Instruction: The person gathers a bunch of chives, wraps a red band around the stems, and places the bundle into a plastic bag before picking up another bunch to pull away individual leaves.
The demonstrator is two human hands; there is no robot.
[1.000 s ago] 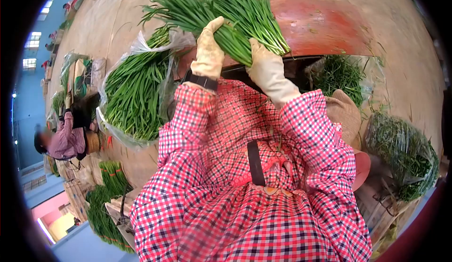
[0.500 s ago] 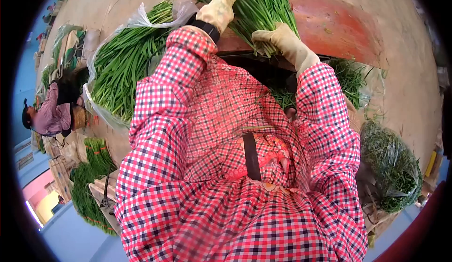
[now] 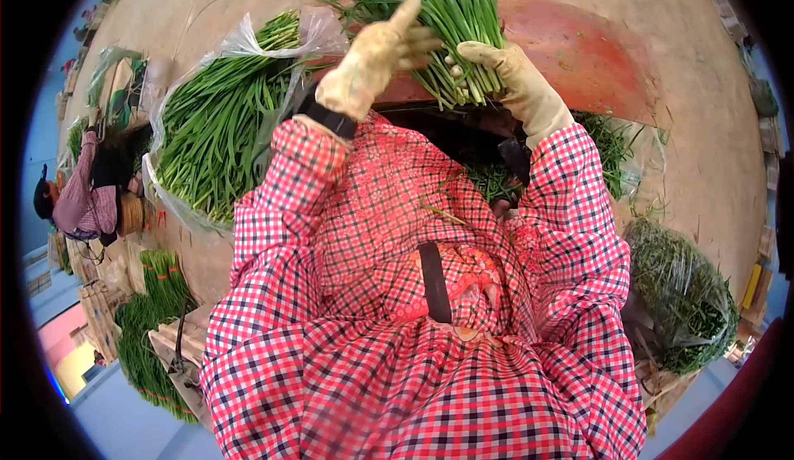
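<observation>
The cream-gloved right hand (image 3: 509,80) clenches the pale root end of a long green chive bundle (image 3: 447,9) above the near edge of the worn red desk (image 3: 579,47). The left hand (image 3: 376,59) presses the bundle's side, but I cannot tell whether its grip is closed.

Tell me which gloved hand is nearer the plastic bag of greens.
Left. The left hand rests on the chive bunch just beside the plastic bag; the right hand grips the bunch's cut ends, farther away.

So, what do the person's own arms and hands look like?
The left hand and right hand wear soiled cream work gloves. Long loose sleeves of red, white and dark checked cloth cover both arms. A black band circles the left wrist.
</observation>
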